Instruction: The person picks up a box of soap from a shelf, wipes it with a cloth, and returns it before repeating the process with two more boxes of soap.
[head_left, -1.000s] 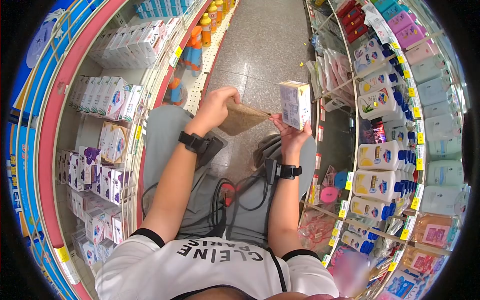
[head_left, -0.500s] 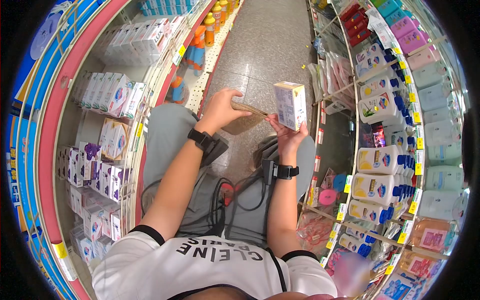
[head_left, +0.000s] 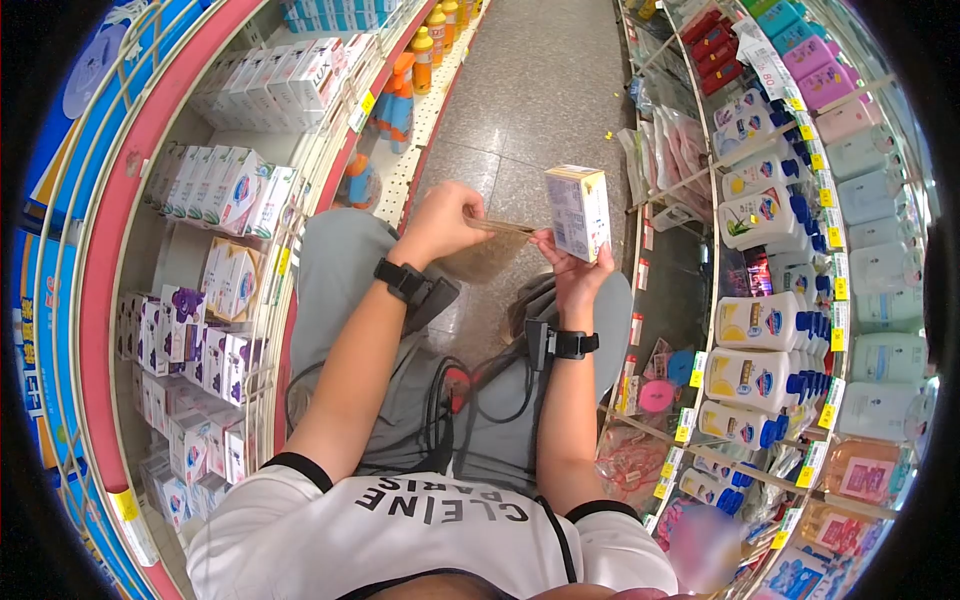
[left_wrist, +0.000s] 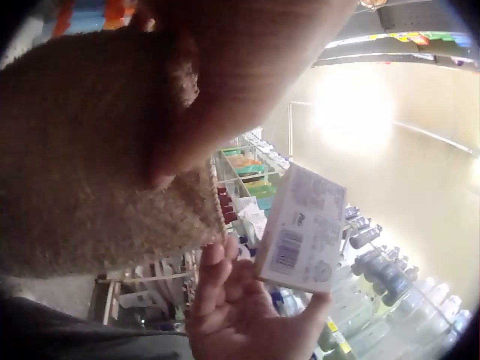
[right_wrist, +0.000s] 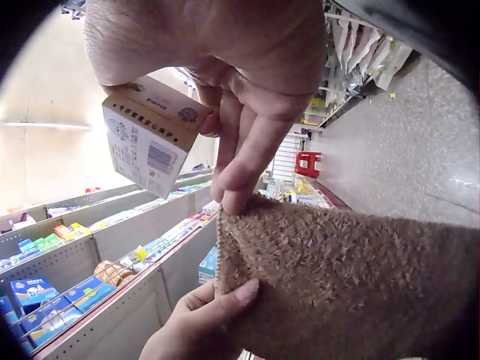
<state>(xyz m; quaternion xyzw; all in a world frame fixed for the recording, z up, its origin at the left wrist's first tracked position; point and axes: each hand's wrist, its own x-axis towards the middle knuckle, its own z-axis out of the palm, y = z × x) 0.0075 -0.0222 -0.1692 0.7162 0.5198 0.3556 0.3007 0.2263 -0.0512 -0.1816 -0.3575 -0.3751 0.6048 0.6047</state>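
A brown fuzzy cloth is stretched between the two hands, seen nearly edge-on in the head view; its stitched edge shows in the right wrist view. The left hand pinches the cloth near one end, thumb on its face. My right hand holds a small printed carton upright between thumb and fingers, its barcode side visible in the left wrist view, where the carton tilts. Other fingertips of the right hand pinch the cloth's corner.
Left shelves hold stacked soap boxes behind wire rails, with orange bottles farther up. On the right shelf stand white pump bottles and hanging packets. Tiled floor runs between; bent knees flank the hands.
The cloth has turned from showing its broad face to nearly edge-on in the head view. The carton has shifted slightly left, and both hands keep their holds.
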